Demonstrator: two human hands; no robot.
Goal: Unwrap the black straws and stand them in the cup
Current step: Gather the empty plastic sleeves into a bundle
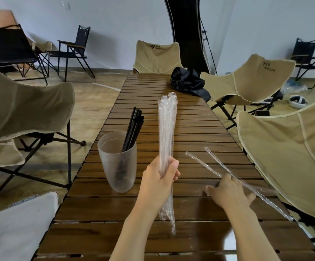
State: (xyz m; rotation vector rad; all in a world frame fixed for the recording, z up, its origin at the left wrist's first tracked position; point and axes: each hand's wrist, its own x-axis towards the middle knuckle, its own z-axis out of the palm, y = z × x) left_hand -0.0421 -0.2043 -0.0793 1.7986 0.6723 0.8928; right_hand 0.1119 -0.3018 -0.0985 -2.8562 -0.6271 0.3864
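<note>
The left hand (162, 178) grips a bundle of clear wrappers (167, 129) upright beside the cup (117, 166) holding the black straws (134, 127). The right hand (226, 193) touches two loose wrappers (202, 163) on the surface (115, 232); its grip is unclear. Swinging the bundle could topple the cup.

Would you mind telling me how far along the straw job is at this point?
Done: black straws stand in the cup. In hand: the left hand grips a bundle of clear wrappers that look empty; the right hand reaches two more wrappers on the table. Left: no wrapped black straw shows, so seemingly only clearing wrappers.
</note>
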